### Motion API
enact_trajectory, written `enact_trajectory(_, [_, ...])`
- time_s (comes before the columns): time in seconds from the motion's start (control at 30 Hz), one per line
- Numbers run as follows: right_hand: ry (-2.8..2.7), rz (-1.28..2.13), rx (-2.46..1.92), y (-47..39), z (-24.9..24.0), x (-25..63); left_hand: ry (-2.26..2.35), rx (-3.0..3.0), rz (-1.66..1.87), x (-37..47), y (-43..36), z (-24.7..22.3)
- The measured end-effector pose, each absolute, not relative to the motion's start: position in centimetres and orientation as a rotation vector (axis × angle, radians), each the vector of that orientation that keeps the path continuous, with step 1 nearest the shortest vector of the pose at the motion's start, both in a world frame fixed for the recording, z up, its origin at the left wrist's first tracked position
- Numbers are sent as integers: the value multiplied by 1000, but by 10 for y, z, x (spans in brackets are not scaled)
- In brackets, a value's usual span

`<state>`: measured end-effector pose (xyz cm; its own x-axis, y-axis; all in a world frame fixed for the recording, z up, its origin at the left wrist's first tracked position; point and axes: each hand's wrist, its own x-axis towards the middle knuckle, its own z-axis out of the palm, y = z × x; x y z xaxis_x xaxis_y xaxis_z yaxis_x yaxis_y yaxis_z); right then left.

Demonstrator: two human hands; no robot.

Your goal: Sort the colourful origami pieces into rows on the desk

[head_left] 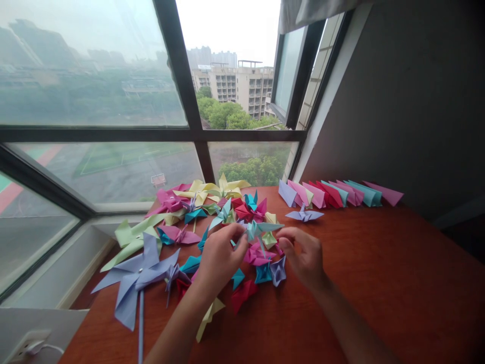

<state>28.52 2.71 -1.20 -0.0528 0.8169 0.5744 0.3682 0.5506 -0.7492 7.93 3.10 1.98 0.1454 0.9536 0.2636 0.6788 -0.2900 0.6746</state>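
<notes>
A light teal paper crane [254, 230] hangs over the pile of folded paper, pinched by my left hand [226, 247]. One of its wings points right, toward my right hand [305, 253]. The fingers of that hand are bent, with thumb and forefinger a little apart and nothing visible between them; the wing tip lies just above the forefinger, and I cannot tell if they touch. Under my hands lie a pink paper crane [259, 254], a blue folded piece [262, 273] and a purple one [278, 271]. A red folded piece [243, 294] is nearer to me.
A large purple pinwheel [141, 273] lies at left, beside a pale green one [132, 235]. Yellow pinwheels [227, 188] rest near the window. Folded paper planes [331, 194] stand in a row at the back right, behind a lavender crane [304, 215]. The wooden table [379, 268] extends rightward.
</notes>
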Motion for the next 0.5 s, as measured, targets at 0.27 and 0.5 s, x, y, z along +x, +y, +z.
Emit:
enact_trajectory(0.27, [-1508,874,-1088,40,-16,285,1446,2120,790,79,29,21])
enact_trajectory(0.5, [-1461,1227,-1092,40,-16,283,1334,2028,924,79,30,24])
